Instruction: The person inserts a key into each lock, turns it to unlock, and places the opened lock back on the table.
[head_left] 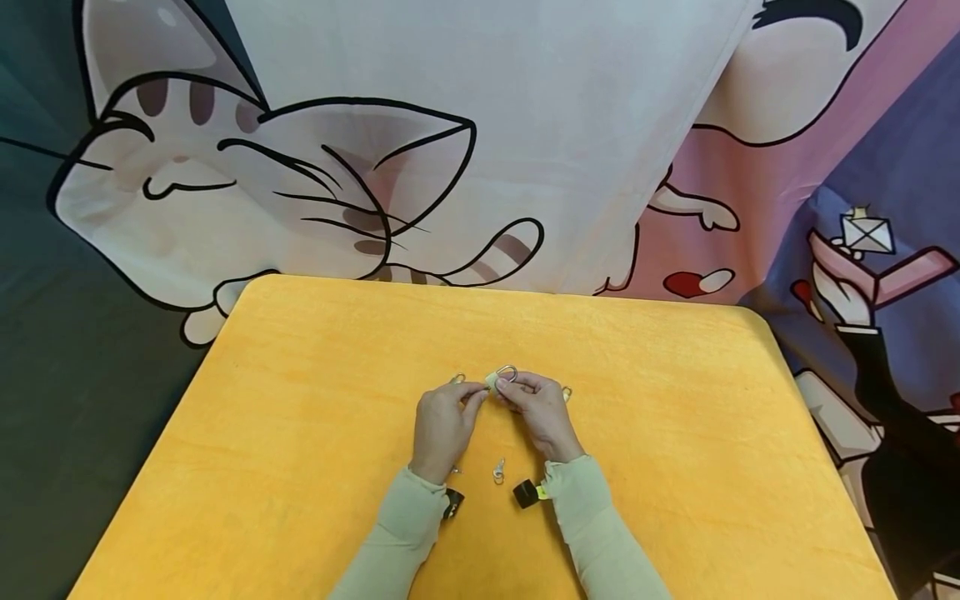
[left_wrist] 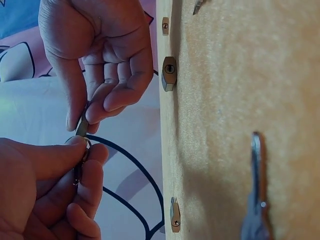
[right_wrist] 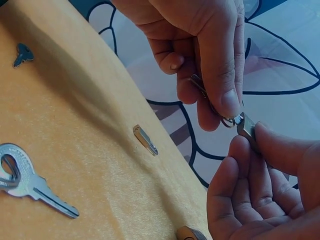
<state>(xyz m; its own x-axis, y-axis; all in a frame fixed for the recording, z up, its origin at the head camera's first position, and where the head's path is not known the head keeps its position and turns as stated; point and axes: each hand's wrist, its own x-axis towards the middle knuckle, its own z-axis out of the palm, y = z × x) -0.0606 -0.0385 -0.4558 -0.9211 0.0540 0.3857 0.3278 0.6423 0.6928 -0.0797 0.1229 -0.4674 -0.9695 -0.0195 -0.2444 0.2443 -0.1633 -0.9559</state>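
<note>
My right hand [head_left: 538,410] pinches a small brass-toned padlock [right_wrist: 247,132] between thumb and fingers, its shackle [head_left: 512,372] sticking up beside the fingertips. Against the padlock's end, my left hand [head_left: 444,425] pinches a key on a small ring [right_wrist: 228,122]. A second key [right_wrist: 197,84] hangs from that ring under the left fingers. The left wrist view shows both hands meeting at the padlock [left_wrist: 82,125]. How deep the key sits in the lock is hidden by the fingertips.
Beyond the hands, several padlocks lie on the yellow table [head_left: 300,350], one padlock [left_wrist: 169,74] showing its keyhole. Nearer me, between the forearms, are loose silver keys [head_left: 498,472], one large key [right_wrist: 37,187] close to the right wrist camera. A cartoon-printed cloth [head_left: 585,167] hangs behind the table.
</note>
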